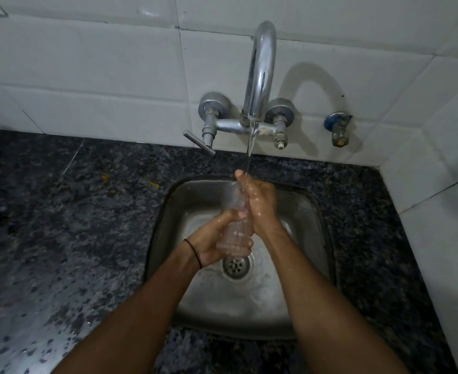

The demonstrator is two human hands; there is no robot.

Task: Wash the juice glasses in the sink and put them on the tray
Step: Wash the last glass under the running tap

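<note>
One counter (pixel 60 238): dark speckled stone. It runs wide and bare from the sink's left rim to the left edge of view. Only narrow strips lie along the sink's right and back rims.
One wall (pixel 87 76): pale tiles meet the counter's back edge and turn forward at the back right corner.
One sink (pixel 303 211): a steel basin set into the counter near that corner, its floor wet, with open room all round the hands.
One tap (pixel 261 71): a curved spout fixed to the wall above the sink's back rim, with a thin stream of water (pixel 251 147) falling from it. One lever (pixel 198 143) sticks out at its left.
Two hands: the left hand (pixel 209 247) has its fingers curled round the lower part of the glass. The right hand (pixel 260 206) wraps the upper part, thumb raised into the stream.
One glass (pixel 234 233): clear, held tilted over the middle of the sink, its mouth towards the tap.
One drain (pixel 236 265): just below the glass.
One small valve (pixel 338 129): on the wall, right of the tap.
One dark band (pixel 192 252): on the left wrist.
</note>
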